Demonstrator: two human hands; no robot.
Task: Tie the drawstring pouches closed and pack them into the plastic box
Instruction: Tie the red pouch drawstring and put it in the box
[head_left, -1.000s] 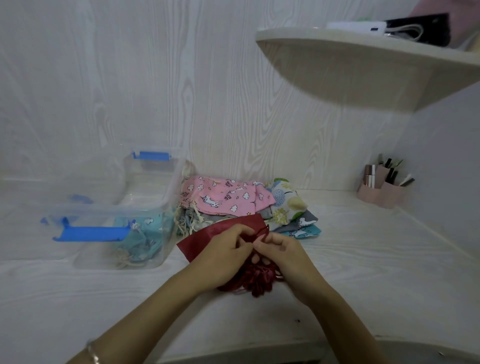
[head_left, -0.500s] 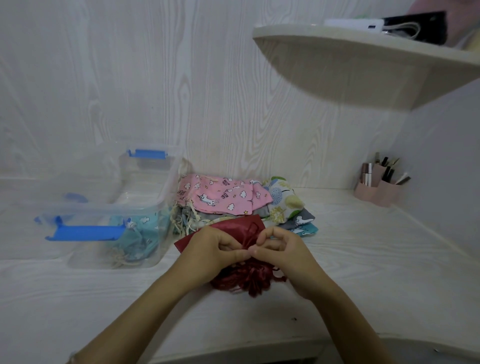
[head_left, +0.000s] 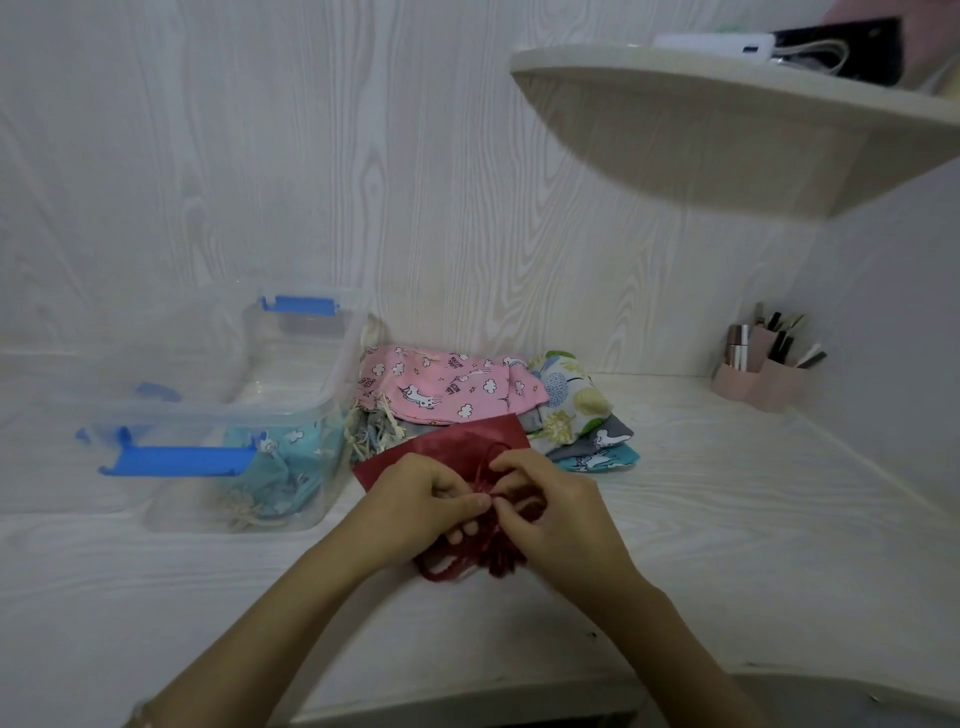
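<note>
A dark red drawstring pouch (head_left: 457, 441) lies on the white desk in front of me, its gathered mouth toward me. My left hand (head_left: 421, 499) and my right hand (head_left: 550, 509) meet over that mouth, and both pinch its red drawstring between thumb and fingers. Behind it lies a pile of pouches: a pink unicorn-print pouch (head_left: 447, 387) on top, a floral pouch (head_left: 571, 395) and a teal one (head_left: 597, 460) at the right. The clear plastic box (head_left: 322, 395) with blue latches stands at the left, open, with a light blue pouch (head_left: 280, 462) inside.
A pink pen holder (head_left: 763, 374) with pens stands at the back right corner. A rounded shelf (head_left: 727, 130) juts out above the right side, carrying a white power bank and a dark object. The desk's front edge runs just below my forearms.
My hands have shifted slightly nearer to me along the red pouch's cord, fingertips now pressed together over the gathered mouth. The pile and the box have not moved.
</note>
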